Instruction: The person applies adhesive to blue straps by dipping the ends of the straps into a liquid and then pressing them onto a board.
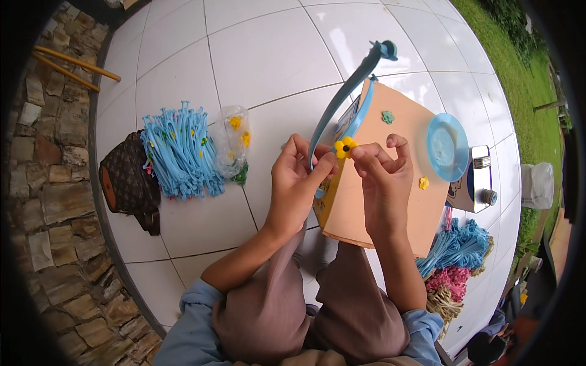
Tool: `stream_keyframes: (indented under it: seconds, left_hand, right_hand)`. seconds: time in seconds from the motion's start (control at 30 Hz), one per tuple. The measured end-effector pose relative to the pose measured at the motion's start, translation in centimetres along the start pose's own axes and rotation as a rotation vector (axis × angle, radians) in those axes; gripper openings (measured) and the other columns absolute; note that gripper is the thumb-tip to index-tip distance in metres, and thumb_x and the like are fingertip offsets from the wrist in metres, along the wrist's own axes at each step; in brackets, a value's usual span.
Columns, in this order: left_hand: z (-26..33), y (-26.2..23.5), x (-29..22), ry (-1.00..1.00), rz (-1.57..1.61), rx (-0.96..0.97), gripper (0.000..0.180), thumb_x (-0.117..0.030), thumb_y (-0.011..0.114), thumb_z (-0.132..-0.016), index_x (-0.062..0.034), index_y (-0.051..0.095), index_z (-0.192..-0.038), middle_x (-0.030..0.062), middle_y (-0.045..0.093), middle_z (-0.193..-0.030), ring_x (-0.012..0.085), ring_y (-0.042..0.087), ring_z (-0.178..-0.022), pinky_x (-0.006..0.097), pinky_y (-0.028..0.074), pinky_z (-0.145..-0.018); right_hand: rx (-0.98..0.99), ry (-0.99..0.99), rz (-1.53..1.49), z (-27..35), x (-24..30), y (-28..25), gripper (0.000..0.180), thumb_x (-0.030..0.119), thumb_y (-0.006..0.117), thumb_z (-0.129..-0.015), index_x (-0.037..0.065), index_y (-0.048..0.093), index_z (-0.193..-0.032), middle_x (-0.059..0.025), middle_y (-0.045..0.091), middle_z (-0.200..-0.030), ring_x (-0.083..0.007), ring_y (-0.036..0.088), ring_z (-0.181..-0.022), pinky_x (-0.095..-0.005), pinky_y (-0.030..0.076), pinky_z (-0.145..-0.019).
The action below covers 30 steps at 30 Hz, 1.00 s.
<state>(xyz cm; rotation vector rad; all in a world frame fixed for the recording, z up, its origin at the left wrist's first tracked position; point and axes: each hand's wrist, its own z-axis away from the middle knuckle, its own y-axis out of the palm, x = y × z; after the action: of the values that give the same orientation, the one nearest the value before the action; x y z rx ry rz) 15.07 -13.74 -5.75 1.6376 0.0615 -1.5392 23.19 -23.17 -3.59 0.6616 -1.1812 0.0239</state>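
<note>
Both hands meet at the middle of the scene, above the person's lap. Left hand (297,183) is closed around the lower part of a curved light-blue plastic headband (339,104), whose arc rises toward the far side and ends in a small knob. Right hand (383,183) pinches a small yellow plastic flower with a dark centre (345,147) between thumb and forefinger, pressing it against the headband; the other fingers are curled.

Beneath the hands lies a flat peach-coloured board (406,134), resting on the knees and tilted. On it sit a small green flower (387,117) at the far edge, a second small yellow flower (423,182) to the right, and a round light-blue plastic lid (447,146) at the right rim.

On the white tiled floor (256,55), far left, lies a heap of light-blue headbands (178,152), with a clear plastic bag of small flowers (235,143) just beside it and a brown patterned bag (127,182) touching its left side. Near right, bundles of blue, pink and tan bands (455,262) are stacked.
</note>
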Motion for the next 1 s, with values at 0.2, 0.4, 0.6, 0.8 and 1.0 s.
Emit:
stream_keyframes:
  seconds: [0.2, 0.4, 0.6, 0.8, 1.0]
  left_hand:
    - [0.1, 0.0, 0.1, 0.060, -0.067, 0.023, 0.028, 0.004, 0.054, -0.085, -0.0079, 0.030, -0.075, 0.0083, 0.053, -0.084, 0.0086, 0.054, -0.075, 0.021, 0.046, -0.070]
    - [0.2, -0.1, -0.3, 0.065, -0.127, 0.014, 0.029, 0.003, 0.054, -0.085, -0.0078, 0.030, -0.073, 0.0084, 0.052, -0.086, 0.0079, 0.053, -0.076, 0.021, 0.045, -0.070]
    - [0.3, 0.0, -0.4, 0.069, -0.172, -0.004, 0.031, 0.001, 0.056, -0.085, -0.0079, 0.030, -0.071, 0.0073, 0.051, -0.085, 0.0074, 0.052, -0.075, 0.021, 0.045, -0.071]
    - [0.4, -0.2, -0.3, 0.066, -0.184, 0.019, 0.031, -0.001, 0.056, -0.085, -0.0080, 0.030, -0.070, 0.0066, 0.052, -0.084, 0.0071, 0.052, -0.075, 0.021, 0.044, -0.070]
    - [0.4, -0.6, 0.2, 0.063, -0.242, -0.003, 0.032, -0.002, 0.058, -0.085, -0.0083, 0.030, -0.070, 0.0063, 0.053, -0.083, 0.0071, 0.052, -0.076, 0.020, 0.044, -0.069]
  right_hand:
    - [-0.006, -0.003, 0.022, -0.2, -0.5, 0.1, 0.042, -0.006, 0.064, -0.076, 0.008, 0.031, -0.097, -0.0129, 0.064, -0.079, -0.0156, 0.061, -0.079, -0.0271, 0.044, -0.080]
    - [-0.015, -0.024, 0.033, -0.2, -0.6, 0.3, 0.042, -0.006, 0.065, -0.075, 0.008, 0.031, -0.096, -0.0127, 0.063, -0.080, -0.0149, 0.061, -0.078, -0.0261, 0.045, -0.078]
    - [-0.035, -0.042, 0.054, -0.1, -0.6, 0.6, 0.043, -0.006, 0.066, -0.075, 0.008, 0.031, -0.095, -0.0120, 0.063, -0.079, -0.0141, 0.060, -0.078, -0.0259, 0.045, -0.077]
    - [-0.003, -0.106, 0.162, 0.0, -0.9, 0.7, 0.044, -0.003, 0.064, -0.078, 0.007, 0.030, -0.103, -0.0113, 0.059, -0.085, -0.0143, 0.058, -0.080, -0.0253, 0.044, -0.073]
    - [0.048, -0.191, 0.298, -0.1, -1.5, 1.4, 0.059, 0.000, 0.066, -0.078, 0.006, 0.024, -0.120, -0.0109, 0.056, -0.089, -0.0147, 0.056, -0.078, -0.0231, 0.044, -0.068]
